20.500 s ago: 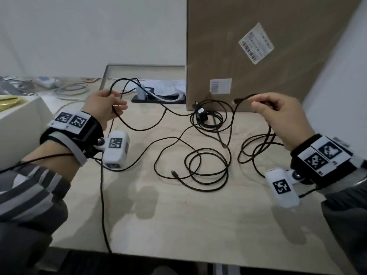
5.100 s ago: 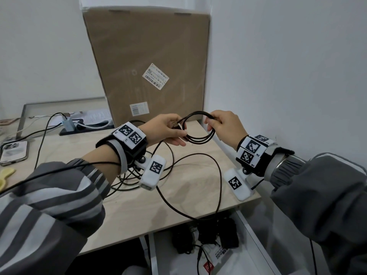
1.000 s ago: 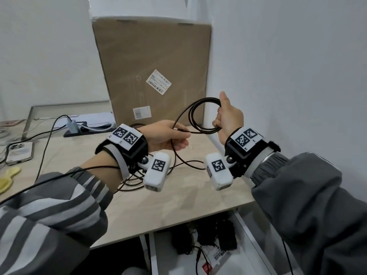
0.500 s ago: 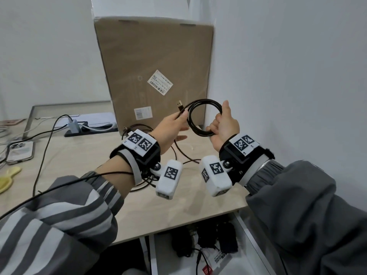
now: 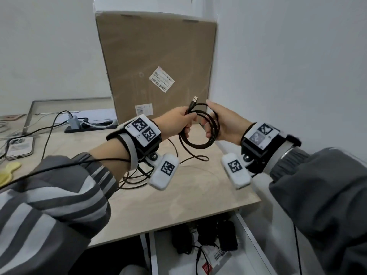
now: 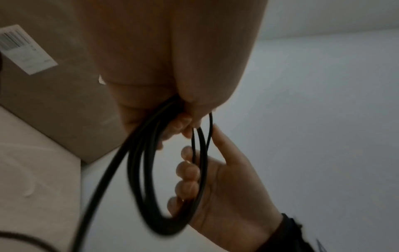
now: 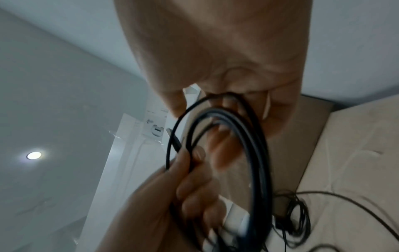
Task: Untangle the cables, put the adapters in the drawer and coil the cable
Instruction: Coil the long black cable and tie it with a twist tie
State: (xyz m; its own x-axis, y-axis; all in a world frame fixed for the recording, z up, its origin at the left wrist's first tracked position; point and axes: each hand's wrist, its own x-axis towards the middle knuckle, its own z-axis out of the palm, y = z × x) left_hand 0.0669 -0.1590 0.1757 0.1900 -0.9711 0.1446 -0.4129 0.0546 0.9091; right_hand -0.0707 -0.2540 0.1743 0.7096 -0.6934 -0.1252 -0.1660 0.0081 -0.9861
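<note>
A black cable coil [image 5: 198, 144] hangs in the air between both hands, above the table's right end. My left hand [image 5: 187, 120] grips the coil's left side, and the USB plug [image 5: 195, 99] sticks up above its fingers. My right hand [image 5: 208, 126] curls its fingers round the coil's right side, thumb up. One strand [image 5: 193, 155] drops from the coil toward the table. In the left wrist view the coil [image 6: 146, 187] passes through the right hand's fingers [image 6: 187, 170]. Black adapters [image 5: 206, 237] lie in the open drawer [image 5: 250, 231] below the table.
More black cables [image 5: 135, 179] lie tangled on the wooden table [image 5: 188, 201] under my left wrist. A big cardboard box [image 5: 158, 56] leans on the wall behind. A power strip [image 5: 89, 126], a phone [image 5: 19, 145] and a yellow object [image 5: 8, 171] are at the left.
The last loose length went onto the coil. My left hand brought the plug end up and now grips the coil too. My right hand turned, and the coil came lower.
</note>
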